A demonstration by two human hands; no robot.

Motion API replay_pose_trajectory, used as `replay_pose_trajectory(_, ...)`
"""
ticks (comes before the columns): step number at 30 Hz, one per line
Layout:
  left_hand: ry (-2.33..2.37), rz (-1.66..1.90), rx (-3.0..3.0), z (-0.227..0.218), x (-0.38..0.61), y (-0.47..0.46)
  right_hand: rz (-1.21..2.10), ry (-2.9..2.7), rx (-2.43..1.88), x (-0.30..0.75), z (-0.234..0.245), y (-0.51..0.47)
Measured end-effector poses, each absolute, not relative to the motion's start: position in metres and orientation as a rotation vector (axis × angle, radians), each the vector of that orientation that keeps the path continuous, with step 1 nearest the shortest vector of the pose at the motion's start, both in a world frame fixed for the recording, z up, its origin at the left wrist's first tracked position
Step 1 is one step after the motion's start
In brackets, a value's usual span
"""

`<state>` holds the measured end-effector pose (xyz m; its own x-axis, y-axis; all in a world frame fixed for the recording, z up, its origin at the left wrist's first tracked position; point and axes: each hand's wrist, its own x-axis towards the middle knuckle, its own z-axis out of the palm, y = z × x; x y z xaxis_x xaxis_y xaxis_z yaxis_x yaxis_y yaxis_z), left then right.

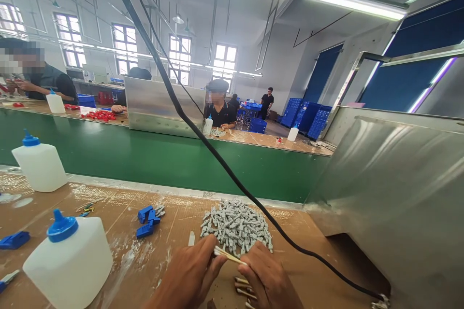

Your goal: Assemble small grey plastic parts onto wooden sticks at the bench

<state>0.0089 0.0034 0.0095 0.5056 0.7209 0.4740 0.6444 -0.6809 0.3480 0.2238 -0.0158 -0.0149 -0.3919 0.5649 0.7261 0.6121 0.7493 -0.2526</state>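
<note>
Between my two hands is a small bunch of thin, pale sticks with white tips that look like cotton swabs (231, 255). My left hand (194, 270) pinches them at one end between thumb and fingers. At the other end, the fingers of my right hand (271, 277) are closed on them. More sticks (243, 287), some with dark ends, lie on the table partly under my right hand. Just beyond both hands is a heap of small grey plastic pieces (237, 226). A flat whitish piece (192, 238) rests near my left hand.
White bottles with blue caps (72, 256) and blue plastic parts (147, 221) stand on the left of the cardboard-covered table (152, 260). A black cable (232, 174) crosses the view. Ahead runs a green conveyor (145, 159); metal panelling (402, 203) is at right. Co-workers sit opposite.
</note>
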Motion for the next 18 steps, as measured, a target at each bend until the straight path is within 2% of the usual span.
replay_pose_trajectory(6, 1.075, 0.905, 2.741, 0.0088, 0.0122, 0.0036, -0.058, -2.083, -0.848, 0.2248, -0.0159, -0.0166)
replay_pose_trajectory(18, 1.127, 1.065, 2.93, 0.0017, 0.0174, 0.0042, -0.019, -1.987, -0.839, 0.2214, -0.0076, -0.0172)
